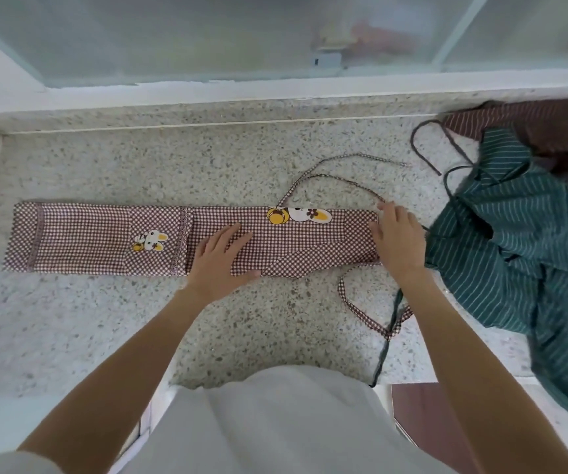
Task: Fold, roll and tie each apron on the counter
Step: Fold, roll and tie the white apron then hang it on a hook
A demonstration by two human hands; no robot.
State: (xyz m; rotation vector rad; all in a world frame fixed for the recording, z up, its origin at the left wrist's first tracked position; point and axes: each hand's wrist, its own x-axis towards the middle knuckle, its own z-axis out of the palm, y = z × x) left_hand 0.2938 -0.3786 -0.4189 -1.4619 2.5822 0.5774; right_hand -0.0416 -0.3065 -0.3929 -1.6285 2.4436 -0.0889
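A brown-and-white checked apron (pixel 104 239) with rabbit pictures lies folded into a long flat strip across the speckled counter (pixel 138 165). My left hand (pixel 222 256) lies flat on the strip near its middle, fingers straight. My right hand (pixel 399 239) rests on the strip's right end, fingers stretched over the edge. The apron's thin checked ties (pixel 344 179) loop loose behind the right end, and another tie (pixel 361 304) curls in front of it.
A green striped apron (pixel 522 241) lies crumpled at the right, hanging over the counter's front edge, its dark strings (pixel 426 155) trailing. A brown striped apron (pixel 528 121) sits behind it. A frosted window (pixel 207 35) and sill run along the back.
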